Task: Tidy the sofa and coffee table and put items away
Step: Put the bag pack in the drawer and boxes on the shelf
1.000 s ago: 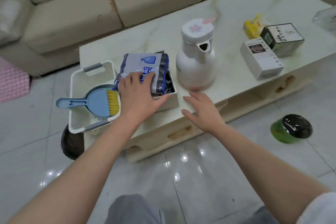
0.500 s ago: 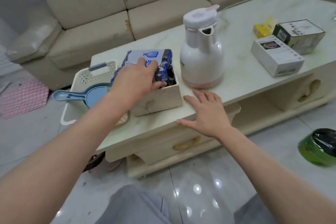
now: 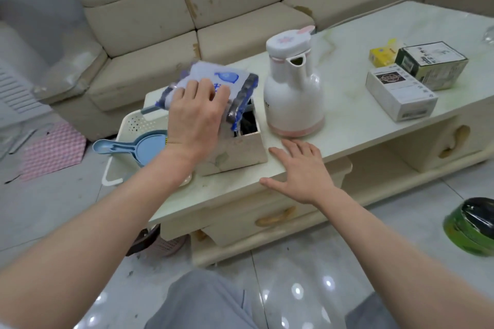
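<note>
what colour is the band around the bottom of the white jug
Pale pink, circling the white jug's base; the head view shows it.

On the coffee table [image 3: 347, 120], a jug [image 3: 292, 99] stands at centre frame, a box [image 3: 235, 152] to its left, cartons [image 3: 401, 96] at right; the sofa [image 3: 213, 16] lies behind.

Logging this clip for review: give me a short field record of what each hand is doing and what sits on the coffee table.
left hand: left hand grips the blue-and-white plastic package over the open box
right hand: right hand rests flat on the coffee table edge
beside box: white thermos jug, upright
far right: white carton, dark green carton, yellow pack
left end: white basket holding a blue dustpan
</note>
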Demonstrator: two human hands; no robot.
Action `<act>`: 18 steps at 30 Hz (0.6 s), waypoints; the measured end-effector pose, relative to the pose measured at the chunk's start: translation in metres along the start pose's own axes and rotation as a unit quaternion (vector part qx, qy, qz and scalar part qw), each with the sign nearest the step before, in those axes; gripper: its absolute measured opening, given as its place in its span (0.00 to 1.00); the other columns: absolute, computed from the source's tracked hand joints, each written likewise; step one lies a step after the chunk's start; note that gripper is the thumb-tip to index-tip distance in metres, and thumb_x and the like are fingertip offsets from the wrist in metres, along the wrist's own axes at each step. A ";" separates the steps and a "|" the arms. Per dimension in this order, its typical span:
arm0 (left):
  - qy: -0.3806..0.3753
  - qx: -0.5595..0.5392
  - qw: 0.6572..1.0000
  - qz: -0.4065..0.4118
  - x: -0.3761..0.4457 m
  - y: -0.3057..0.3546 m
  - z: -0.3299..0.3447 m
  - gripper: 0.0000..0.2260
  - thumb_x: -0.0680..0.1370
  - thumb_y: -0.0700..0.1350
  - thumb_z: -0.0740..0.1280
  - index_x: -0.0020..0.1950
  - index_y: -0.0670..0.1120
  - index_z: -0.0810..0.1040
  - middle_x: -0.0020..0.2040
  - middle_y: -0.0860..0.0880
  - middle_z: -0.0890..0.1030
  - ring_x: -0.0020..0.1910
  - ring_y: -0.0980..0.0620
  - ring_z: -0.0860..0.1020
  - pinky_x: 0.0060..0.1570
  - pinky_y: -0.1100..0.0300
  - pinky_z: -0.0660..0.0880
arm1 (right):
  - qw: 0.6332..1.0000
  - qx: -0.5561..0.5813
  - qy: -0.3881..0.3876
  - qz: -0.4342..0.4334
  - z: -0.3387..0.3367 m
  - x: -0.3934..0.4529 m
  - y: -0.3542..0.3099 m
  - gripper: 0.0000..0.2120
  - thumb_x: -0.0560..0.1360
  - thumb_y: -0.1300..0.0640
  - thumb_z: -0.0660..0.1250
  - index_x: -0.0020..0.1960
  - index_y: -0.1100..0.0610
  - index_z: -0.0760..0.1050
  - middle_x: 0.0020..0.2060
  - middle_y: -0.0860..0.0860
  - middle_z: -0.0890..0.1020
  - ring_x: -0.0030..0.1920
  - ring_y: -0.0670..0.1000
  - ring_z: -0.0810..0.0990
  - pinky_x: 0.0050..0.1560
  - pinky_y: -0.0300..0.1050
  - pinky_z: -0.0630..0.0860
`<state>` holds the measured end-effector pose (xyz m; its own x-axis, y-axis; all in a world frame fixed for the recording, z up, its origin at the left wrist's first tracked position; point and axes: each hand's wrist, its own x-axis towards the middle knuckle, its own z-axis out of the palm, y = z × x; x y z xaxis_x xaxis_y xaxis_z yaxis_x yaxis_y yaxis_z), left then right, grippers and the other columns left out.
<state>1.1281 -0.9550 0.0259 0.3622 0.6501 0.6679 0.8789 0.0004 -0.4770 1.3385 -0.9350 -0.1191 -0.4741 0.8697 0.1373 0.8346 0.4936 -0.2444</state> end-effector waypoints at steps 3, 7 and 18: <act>0.127 -0.078 0.989 0.020 0.001 0.009 -0.053 0.09 0.81 0.43 0.62 0.44 0.42 0.77 0.37 0.42 0.74 0.35 0.42 0.71 0.35 0.49 0.68 | 1.000 0.023 0.006 -0.005 0.002 0.002 0.002 0.40 0.70 0.24 0.53 0.75 0.45 0.64 0.76 0.55 0.65 0.75 0.59 0.60 0.75 0.56 0.53; 0.117 -0.228 0.963 0.081 -0.039 0.053 -0.106 0.04 0.80 0.40 0.64 0.46 0.44 0.73 0.35 0.41 0.75 0.32 0.43 0.70 0.32 0.50 0.67 | 0.991 0.114 0.033 -0.056 -0.003 -0.007 0.012 0.38 0.68 0.34 0.54 0.69 0.56 0.73 0.66 0.56 0.76 0.64 0.57 0.75 0.68 0.51 0.68; -0.017 -0.265 0.963 0.056 -0.167 0.112 -0.031 0.07 0.76 0.40 0.71 0.49 0.48 0.75 0.36 0.46 0.77 0.34 0.43 0.74 0.36 0.51 0.70 | 0.965 0.244 -0.047 0.080 0.162 -0.083 0.027 0.16 0.74 0.50 0.64 0.59 0.52 0.80 0.56 0.54 0.81 0.57 0.59 0.78 0.53 0.47 0.76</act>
<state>1.1752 -1.0871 -0.1214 0.4615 0.6483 0.6056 0.8732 -0.4525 -0.1811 1.3547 -0.9940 -0.2929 -0.3934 0.9191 -0.0215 0.6780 0.2742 -0.6820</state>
